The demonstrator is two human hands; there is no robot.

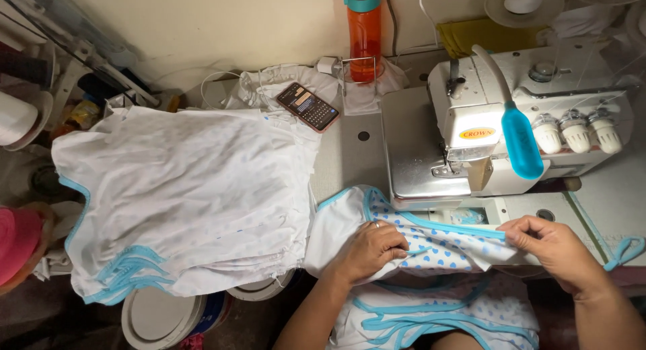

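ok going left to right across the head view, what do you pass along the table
pink cloth → stack of white garments with blue trim → phone → orange bottle → sewing machine → three thread knobs

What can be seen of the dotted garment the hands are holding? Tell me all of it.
The dotted garment is thin white cloth with small blue heart-like dots and bright blue binding along its edges. It lies crumpled across the table edge before the sewing machine, partly falling to the lap. The left hand presses its white part; the right hand pinches the bound edge, stretched between them.
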